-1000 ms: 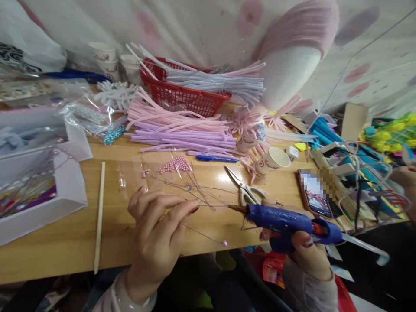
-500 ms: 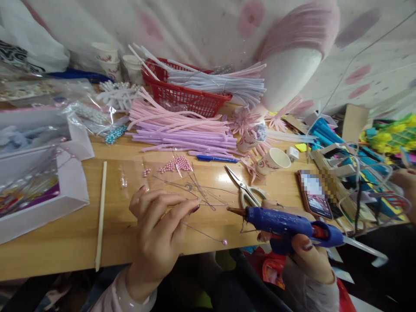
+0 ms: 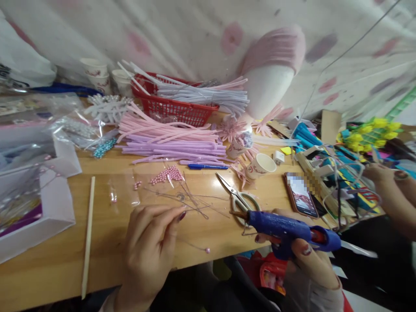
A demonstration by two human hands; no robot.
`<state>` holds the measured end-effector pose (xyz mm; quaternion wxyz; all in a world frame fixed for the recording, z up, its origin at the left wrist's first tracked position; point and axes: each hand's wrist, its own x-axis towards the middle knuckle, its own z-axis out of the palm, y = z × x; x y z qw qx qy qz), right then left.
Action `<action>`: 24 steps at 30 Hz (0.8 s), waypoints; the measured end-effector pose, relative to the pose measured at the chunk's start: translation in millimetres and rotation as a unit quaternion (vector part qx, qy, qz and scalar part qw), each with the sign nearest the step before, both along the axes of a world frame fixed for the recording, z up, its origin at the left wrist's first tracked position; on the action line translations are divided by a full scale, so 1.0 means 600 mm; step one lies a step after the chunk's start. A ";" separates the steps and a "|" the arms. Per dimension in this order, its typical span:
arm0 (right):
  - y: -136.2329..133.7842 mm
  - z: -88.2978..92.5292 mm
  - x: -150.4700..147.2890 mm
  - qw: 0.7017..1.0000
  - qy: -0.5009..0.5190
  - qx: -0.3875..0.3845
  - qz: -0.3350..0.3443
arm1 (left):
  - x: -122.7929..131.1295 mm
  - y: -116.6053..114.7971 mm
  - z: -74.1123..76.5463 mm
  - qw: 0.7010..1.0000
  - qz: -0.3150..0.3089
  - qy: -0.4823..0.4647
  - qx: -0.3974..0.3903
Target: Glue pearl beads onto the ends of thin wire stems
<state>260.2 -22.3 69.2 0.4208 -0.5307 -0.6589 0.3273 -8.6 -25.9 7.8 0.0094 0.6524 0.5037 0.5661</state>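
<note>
A thin wire [image 3: 195, 246] tipped with a pink bead [image 3: 207, 250] hangs over the near edge of the table [image 3: 58, 264], pinched between thumb and fingertips of the left hand [image 3: 146, 247]; the wire is so fine that exactly where the fingers grip it is hard to make out. Just to its right, the right hand [image 3: 308, 260] is closed around the grip of a blue glue gun [image 3: 286, 229], whose nozzle points left toward the wire. Behind the nozzle lie scissors [image 3: 236, 197] and loose wires [image 3: 188, 200]; farther back are pink beads [image 3: 167, 173], a blue pen [image 3: 208, 166] and pipe cleaners [image 3: 172, 141]. A phone [image 3: 300, 195] lies to the right, near another person's hand [image 3: 386, 184]. A wooden stick [image 3: 87, 236] lies well to the left.
</note>
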 end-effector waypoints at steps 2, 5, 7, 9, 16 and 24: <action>-0.007 0.010 0.016 0.999 0.026 -0.036 -0.012 | 0.000 0.000 0.006 1.000 -0.007 -0.007 0.006; -0.020 0.022 0.047 0.987 0.064 -0.076 -0.125 | 0.001 0.000 0.020 1.000 -0.024 -0.011 0.016; -0.021 0.027 0.068 0.967 0.056 -0.085 -0.233 | 0.002 -0.001 0.028 0.999 -0.039 -0.026 0.020; -0.009 0.027 0.086 0.944 0.034 -0.095 -0.313 | 0.003 -0.001 0.034 0.998 -0.052 -0.048 0.002; 0.108 -0.019 0.122 0.930 -0.072 -0.096 -0.348 | 0.004 0.006 0.036 0.950 -0.094 -0.247 -0.167; 0.197 -0.049 0.127 0.924 -0.178 -0.080 -0.330 | 0.027 -0.010 0.064 0.836 -0.069 -0.447 -0.310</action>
